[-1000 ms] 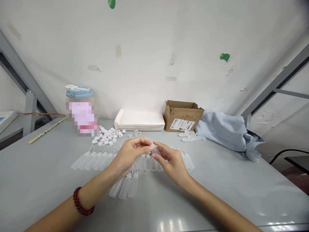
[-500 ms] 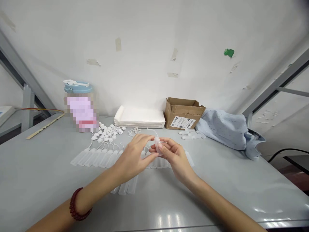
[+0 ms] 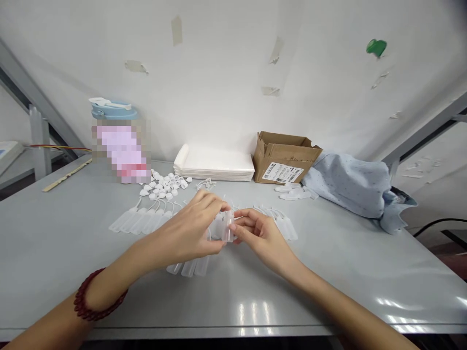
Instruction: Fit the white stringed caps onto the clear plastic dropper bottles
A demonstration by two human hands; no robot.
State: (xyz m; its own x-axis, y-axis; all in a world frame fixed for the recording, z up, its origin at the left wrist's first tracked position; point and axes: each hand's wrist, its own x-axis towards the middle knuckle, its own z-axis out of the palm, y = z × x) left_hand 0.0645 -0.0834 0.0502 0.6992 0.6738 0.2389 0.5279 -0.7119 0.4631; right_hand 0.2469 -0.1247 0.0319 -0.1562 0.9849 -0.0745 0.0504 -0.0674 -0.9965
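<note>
Both hands meet over the middle of the flat grey table (image 3: 328, 272). The left hand (image 3: 189, 232) and the right hand (image 3: 260, 234) are curled, and their fingertips pinch 1 small translucent plastic vial (image 3: 228, 227) between them. It stands about upright, just above the table surface. I see nothing else inside either palm.

In my judgement the grip is the weak point. The vial looks smooth and is held only at the fingertips, so a small twist may let it slip. It would then drop among the row of similar translucent vials (image 3: 140, 222) lying just behind the hands, where it is hard to tell apart. The left wrist is above 3 more lying vials (image 3: 188, 267), and a low move of the forearm could roll them toward the near edge. The heap of small white plastic caps (image 3: 165, 185) is near, and a wide sweep could scatter it.
</note>
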